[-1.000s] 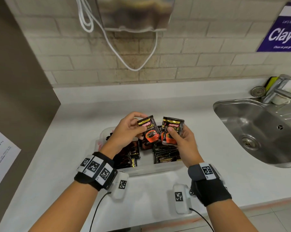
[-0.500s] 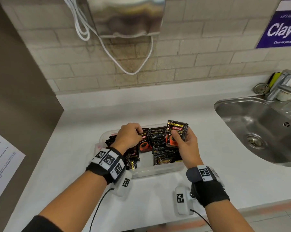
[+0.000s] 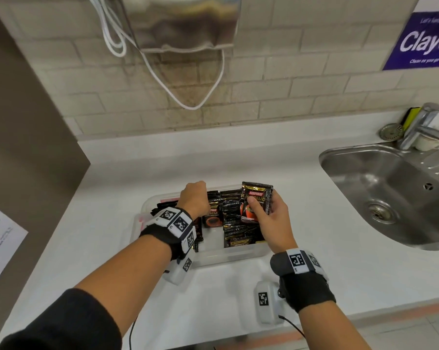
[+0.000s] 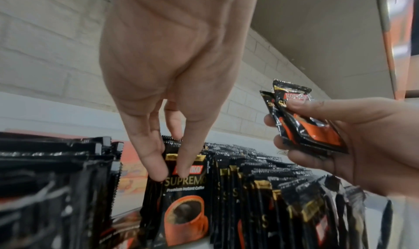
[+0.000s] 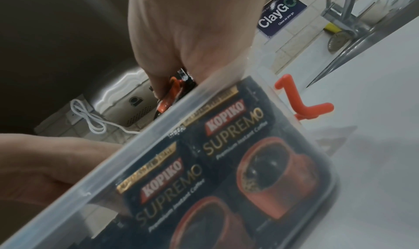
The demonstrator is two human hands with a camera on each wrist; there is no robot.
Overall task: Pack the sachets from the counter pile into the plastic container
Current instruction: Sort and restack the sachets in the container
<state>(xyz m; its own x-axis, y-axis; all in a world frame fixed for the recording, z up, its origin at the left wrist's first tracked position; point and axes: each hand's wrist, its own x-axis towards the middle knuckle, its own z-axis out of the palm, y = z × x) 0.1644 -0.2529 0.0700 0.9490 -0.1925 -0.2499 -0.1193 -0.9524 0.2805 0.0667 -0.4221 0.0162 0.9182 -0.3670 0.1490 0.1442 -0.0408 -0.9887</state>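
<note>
Many sachets point(image 3: 235, 221) stand packed inside the plastic container point(image 3: 228, 255).

Sachets point(image 3: 255, 200) in my rt hand point(image 3: 271, 218): glossy black foil, crinkly. Container point(image 3: 228, 256): frosted translucent plastic, smooth. Desk point(image 3: 301, 188): matt white. Sink point(image 3: 390, 188): brushed steel. Wall point(image 3: 289, 79): rough beige brick.
</note>
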